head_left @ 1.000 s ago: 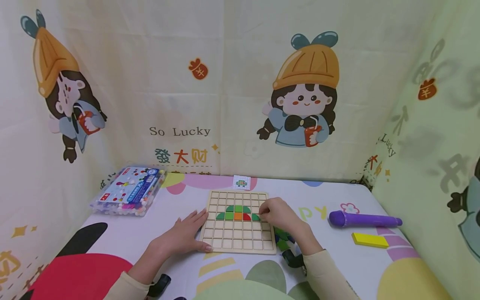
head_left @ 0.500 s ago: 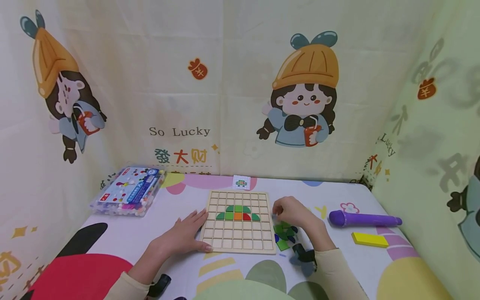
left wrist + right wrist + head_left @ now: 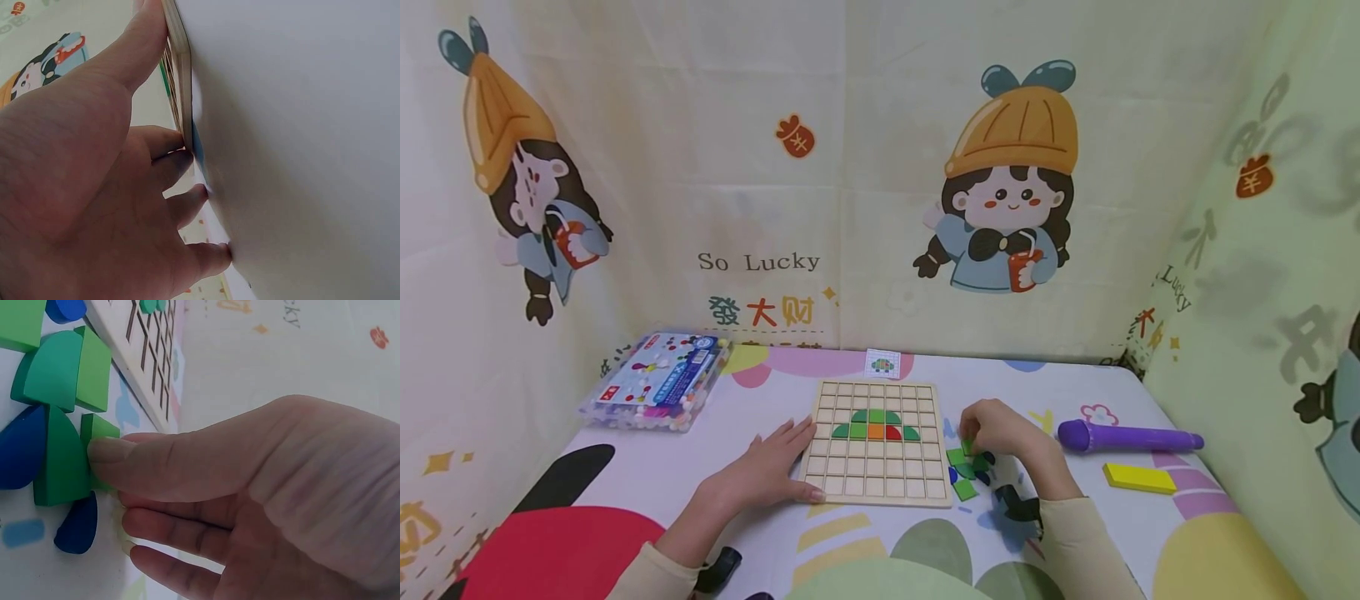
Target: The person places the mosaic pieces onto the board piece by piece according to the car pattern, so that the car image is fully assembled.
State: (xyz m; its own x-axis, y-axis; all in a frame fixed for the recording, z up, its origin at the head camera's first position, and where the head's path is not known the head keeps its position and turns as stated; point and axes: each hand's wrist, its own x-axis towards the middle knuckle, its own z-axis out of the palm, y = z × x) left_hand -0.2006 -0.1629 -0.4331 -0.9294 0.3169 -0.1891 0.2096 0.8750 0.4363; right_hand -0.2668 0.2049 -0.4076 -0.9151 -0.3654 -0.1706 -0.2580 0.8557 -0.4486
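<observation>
A wooden grid board (image 3: pixel 887 488) lies on the table with green, orange and red pieces set in several of its cells. My left hand (image 3: pixel 760 471) rests at the board's left side, its thumb at the near left corner and its fingers extended along the edge. To the right of the board is a small pile of pieces: light green squares (image 3: pixel 964 490), dark green quarter-rounds (image 3: pixel 53 369) and blue rounded pieces (image 3: pixel 22 450). My right hand (image 3: pixel 1000 429) is over this pile, pinching a light green square block (image 3: pixel 100 428) between thumb and index finger.
A small pattern card (image 3: pixel 883 364) lies just behind the board. On the back left is a clear case (image 3: pixel 658 379) of colourful parts. At the right are a purple cylindrical stick (image 3: pixel 1131 438) and a yellow block (image 3: pixel 1140 479). Printed cloth hangs around the table.
My right hand has moved from the board's right edge, where it touched the green piece there, rightward and down to the loose pile. The left hand has stayed in place.
</observation>
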